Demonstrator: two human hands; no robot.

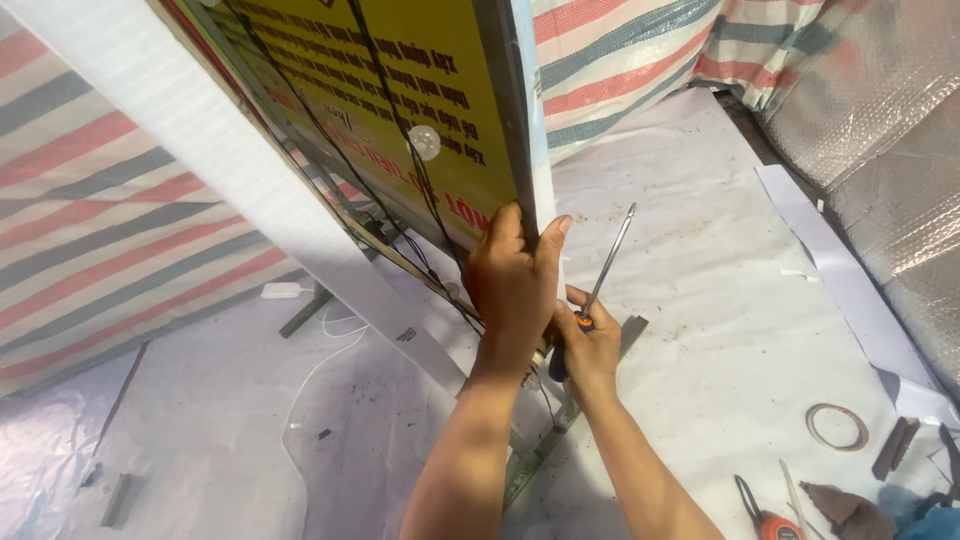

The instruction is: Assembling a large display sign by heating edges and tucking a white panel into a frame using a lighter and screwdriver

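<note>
Left hand: the left hand (512, 290) wraps around the lower edge of the sign panel (400, 110), thumb on the near face, fingers curled over the metal frame edge (505, 120). It holds the panel upright and slightly tilted.
Right hand: the right hand (590, 345) is closed on the handle of 1 screwdriver (605, 275), whose shaft points up and away, just beside the frame edge and apart from it.
Doing it well: in my judgement, the panel wants a firm, steady grip low on the frame so that it does not swing, and the screwdriver tip kept clear of the black wires (400, 150) on the yellow face.
Sign panel: flat, rigid, yellow face with red lower band, thin grey metal edge, glossy finish; it stands on the floor sheet (700, 250) near the sheet's middle.
White strip: a long, pale, ribbed board (250, 190) leans across the panel's left side.
Bulb: 1 small clear round bulb (424, 142) sits on the yellow face, wired.
Floor sheet: white plastic, wrinkled, scuffed with dirt.
Tarpaulin: striped red, grey and white woven cloth (90, 230) hangs at the left edge and far side.
Near right corner: a tape roll (837, 426), thin and ring-shaped, and a tape measure (772, 525) with red casing lie well apart from the hands.
</note>
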